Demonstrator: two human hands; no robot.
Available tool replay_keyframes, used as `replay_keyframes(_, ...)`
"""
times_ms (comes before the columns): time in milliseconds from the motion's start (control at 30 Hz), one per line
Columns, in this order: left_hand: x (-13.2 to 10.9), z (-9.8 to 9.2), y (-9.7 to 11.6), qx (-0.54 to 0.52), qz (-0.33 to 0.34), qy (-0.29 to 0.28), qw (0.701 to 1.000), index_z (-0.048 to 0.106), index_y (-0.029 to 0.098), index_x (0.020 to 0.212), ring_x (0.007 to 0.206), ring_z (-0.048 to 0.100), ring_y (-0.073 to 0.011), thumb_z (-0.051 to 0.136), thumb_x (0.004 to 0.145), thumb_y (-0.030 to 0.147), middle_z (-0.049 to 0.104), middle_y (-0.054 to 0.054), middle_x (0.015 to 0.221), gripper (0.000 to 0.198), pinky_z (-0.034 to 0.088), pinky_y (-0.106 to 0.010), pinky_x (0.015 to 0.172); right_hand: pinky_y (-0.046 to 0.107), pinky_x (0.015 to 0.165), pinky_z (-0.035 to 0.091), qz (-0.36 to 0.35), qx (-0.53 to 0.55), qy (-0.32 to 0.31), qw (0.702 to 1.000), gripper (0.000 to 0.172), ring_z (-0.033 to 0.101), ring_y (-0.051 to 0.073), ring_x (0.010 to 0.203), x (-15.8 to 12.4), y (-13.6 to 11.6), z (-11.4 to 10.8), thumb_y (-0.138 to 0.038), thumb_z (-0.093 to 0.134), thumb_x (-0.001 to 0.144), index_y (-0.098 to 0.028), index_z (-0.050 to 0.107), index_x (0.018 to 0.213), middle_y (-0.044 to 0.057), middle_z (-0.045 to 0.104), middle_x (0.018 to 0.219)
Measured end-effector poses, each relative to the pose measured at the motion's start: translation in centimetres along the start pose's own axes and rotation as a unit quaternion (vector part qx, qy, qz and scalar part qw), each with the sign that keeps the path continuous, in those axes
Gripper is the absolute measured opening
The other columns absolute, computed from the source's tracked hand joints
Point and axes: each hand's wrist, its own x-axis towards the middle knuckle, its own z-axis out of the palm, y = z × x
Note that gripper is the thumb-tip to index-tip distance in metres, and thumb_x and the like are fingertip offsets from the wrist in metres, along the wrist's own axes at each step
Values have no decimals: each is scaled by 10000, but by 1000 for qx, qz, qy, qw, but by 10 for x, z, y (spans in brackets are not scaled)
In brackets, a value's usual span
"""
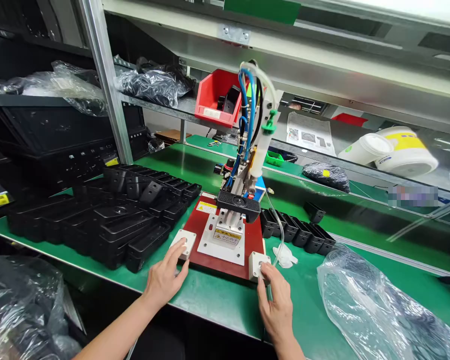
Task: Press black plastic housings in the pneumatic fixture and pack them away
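My left hand [165, 275] lies with fingertips on top of a white button box [183, 241] at the red base's left front corner, thumb apart near its side. At the opposite front corner, my right hand [276, 300] touches a second white button box [257, 264] with outstretched fingers. Between them stands a bench press [228, 230] on a red base plate [202, 262]. A black plastic housing [238, 201] with a round centre sits on its fixture. Above it is a syringe [261, 150] with a green clip, fed by blue and clear tubes.
Many black housings [116, 220] are piled at left; a row of black housings [300, 232] stands right of the press. A clear plastic bag [371, 305] covers the right bench. The shelf bears a red bin [218, 95] and white tubs [405, 150]. A metal post [108, 80] rises at left.
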Motion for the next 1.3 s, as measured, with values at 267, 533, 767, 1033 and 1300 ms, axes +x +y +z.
replay_keyframes(267,-41,-6,-3,-7,-8,56,998,559,154,1129,920,696,-183,574,873,122,652,-144,1160,259,565,-236,685,391,684,545,457,136,60,877,490,679,255,800,-16,64,-6,-573,447,852,-147,601,1041,137,704,978)
replay_keyframes(533,-43,-4,-2,-22,21,24,999,606,175,931,702,644,-145,541,870,69,681,-20,784,138,491,-274,691,323,666,492,449,132,-70,881,463,661,258,791,-11,54,1,-613,550,745,-197,683,900,50,712,762)
replay_keyframes(767,-44,-5,-1,-22,16,19,999,603,172,940,676,602,-130,560,855,43,665,-8,774,161,461,-275,703,308,633,477,434,86,-101,891,513,641,228,702,-4,45,-2,-647,486,740,-200,672,912,60,720,838)
replay_keyframes(1033,-44,-5,0,-25,14,21,999,607,177,935,659,599,-136,562,853,49,665,-11,765,159,455,-276,686,309,596,469,410,57,-112,903,517,614,212,628,-4,44,-1,-637,474,752,-188,682,902,59,705,791)
replay_keyframes(1300,-43,-5,0,-16,18,25,999,615,181,920,642,603,-133,545,868,73,662,-10,752,139,457,-275,685,305,602,478,392,58,-107,912,493,637,222,670,-5,45,1,-608,471,765,-188,694,896,63,710,798)
